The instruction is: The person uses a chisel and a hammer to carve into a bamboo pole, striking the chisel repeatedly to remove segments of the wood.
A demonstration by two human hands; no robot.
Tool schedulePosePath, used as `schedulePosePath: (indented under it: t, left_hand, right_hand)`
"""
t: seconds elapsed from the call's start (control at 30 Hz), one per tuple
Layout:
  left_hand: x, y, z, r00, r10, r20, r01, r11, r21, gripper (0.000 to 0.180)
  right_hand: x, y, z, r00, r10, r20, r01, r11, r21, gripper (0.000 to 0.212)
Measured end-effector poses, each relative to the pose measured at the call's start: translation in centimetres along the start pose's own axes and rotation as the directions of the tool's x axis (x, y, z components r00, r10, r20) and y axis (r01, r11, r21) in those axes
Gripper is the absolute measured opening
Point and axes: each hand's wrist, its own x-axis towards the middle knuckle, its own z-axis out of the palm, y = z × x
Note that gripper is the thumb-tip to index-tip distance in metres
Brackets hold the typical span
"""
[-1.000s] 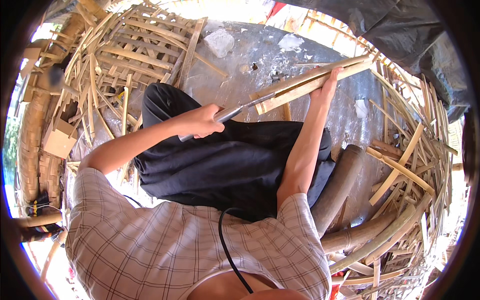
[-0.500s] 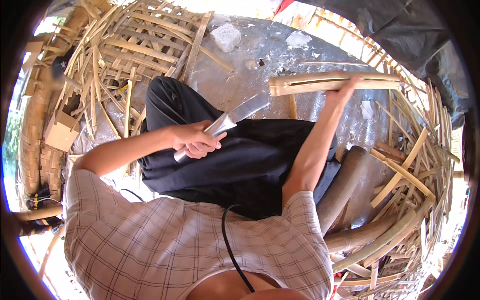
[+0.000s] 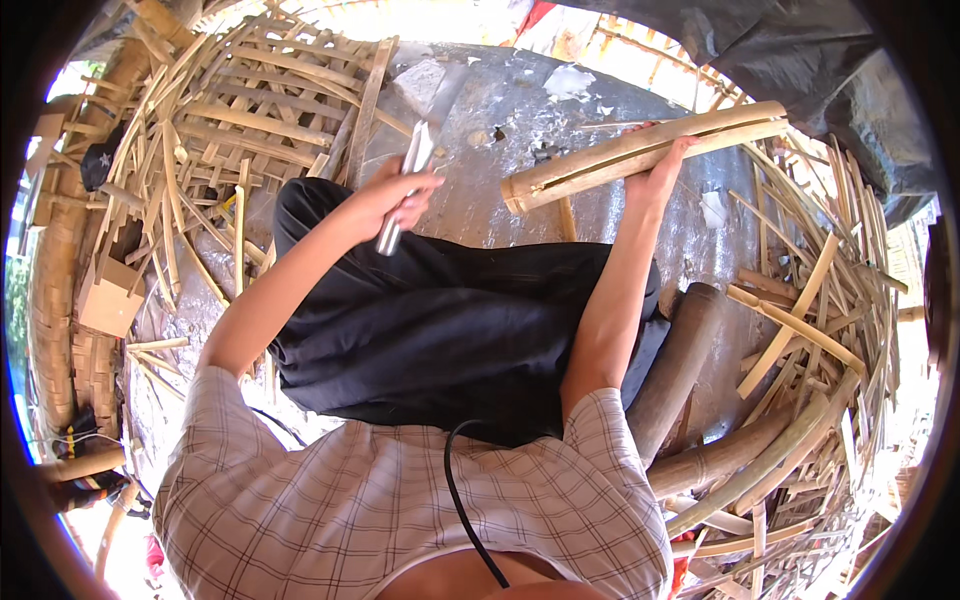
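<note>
L hand [image 3: 395,200] is clenched round the handle of a knife [image 3: 405,185], w/ the flat metal blade pointing up and away toward the far side, slightly tilted right. It sits above the person's left knee, over the black trousers [image 3: 450,320].

R hand [image 3: 660,165] grasps a bamboo piece [image 3: 645,155] from underneath, fingers wrapped on its near side. The bamboo is a pale split length, lying nearly level but rising a bit to the right; its cut end faces left, approx. midway between the two hands. A long slit runs along its length. Knife and bamboo are apart, not touching, w/ bare grey ground [image 3: 520,120] showing between them.

Person sits on that grey ground, wearing a checked short-sleeve shirt [image 3: 400,500]; a black cable [image 3: 460,500] hangs down the chest.

Far left: a big heap of thin bamboo strips [image 3: 230,110], criss-crossed, some woven into a loose lattice. Right side: more strips and slats [image 3: 820,290] piled along the edge, plus thick round bamboo poles [image 3: 680,360] lying just beside the right thigh, running near to far. Another pole [image 3: 730,450] lies nearer, angled across below it.

Small white scraps [image 3: 570,80] lie on the ground at the far side. Dark sheeting [image 3: 800,50] covers the far right corner. A cardboard bit [image 3: 105,300] sits at left among the strips.
</note>
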Motion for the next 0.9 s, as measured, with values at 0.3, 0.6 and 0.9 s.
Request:
schedulePosePath:
  t: [0.3, 0.6, 0.9]
  left_hand:
    - [8.2, -4.8, -0.1, 0.991, 0.105, -0.086, -0.103, 0.994, 0.029, 0.036]
    - [9.4, -6.2, 0.7, 0.998, 0.052, -0.031, -0.044, 0.973, 0.227, 0.044]
    - [10.0, -6.2, 0.8, 0.999, 0.043, 0.002, -0.041, 0.94, 0.338, 0.041]
  right_hand:
    - [-0.2, 1.7, 0.3, 1.0, 0.027, -0.014, -0.029, 0.992, -0.126, 0.081]
    - [-0.6, 2.1, 1.3, 0.997, 0.059, -0.056, -0.069, 0.98, -0.187, 0.085]
    - [-0.7, 3.2, 1.9, 0.998, 0.031, 0.054, -0.021, 0.982, -0.19, 0.084]
